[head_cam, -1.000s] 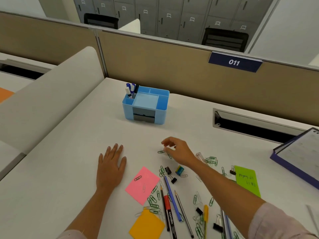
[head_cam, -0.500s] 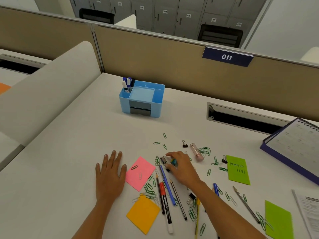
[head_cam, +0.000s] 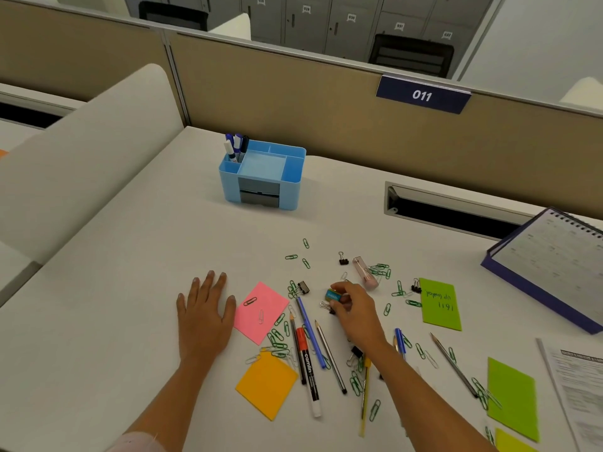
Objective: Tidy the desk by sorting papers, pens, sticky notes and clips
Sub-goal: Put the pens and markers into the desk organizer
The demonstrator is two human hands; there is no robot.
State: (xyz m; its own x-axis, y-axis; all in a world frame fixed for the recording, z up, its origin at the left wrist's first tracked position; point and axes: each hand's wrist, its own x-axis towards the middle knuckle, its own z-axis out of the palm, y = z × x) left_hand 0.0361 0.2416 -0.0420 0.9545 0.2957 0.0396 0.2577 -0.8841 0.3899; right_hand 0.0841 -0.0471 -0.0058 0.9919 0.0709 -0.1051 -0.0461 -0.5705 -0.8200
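My right hand (head_cam: 354, 309) pinches a small teal and yellow clip (head_cam: 333, 294) just above the desk, amid scattered green paper clips (head_cam: 380, 270) and black binder clips (head_cam: 303, 287). My left hand (head_cam: 205, 309) rests flat on the white desk, fingers straight, beside a pink sticky note (head_cam: 259, 311). An orange sticky note (head_cam: 266, 383) lies below it. A blue pen (head_cam: 310, 331), a red and white marker (head_cam: 308, 370) and pencils (head_cam: 331, 357) lie between my arms. A blue desk organizer (head_cam: 262, 174) with markers in its left slot stands farther back.
Green sticky notes (head_cam: 440, 303) (head_cam: 512, 398) lie to the right, with a pencil (head_cam: 453, 363) and a printed sheet (head_cam: 580, 396). A blue-framed desk calendar (head_cam: 551, 259) stands at the right. A cable slot (head_cam: 437, 210) cuts the desk near the beige partition (head_cam: 326, 102).
My right hand pulled back from the far paper clips to the pile and closed its fingers on the small teal clip. My left hand stayed flat. The view tilted downward.
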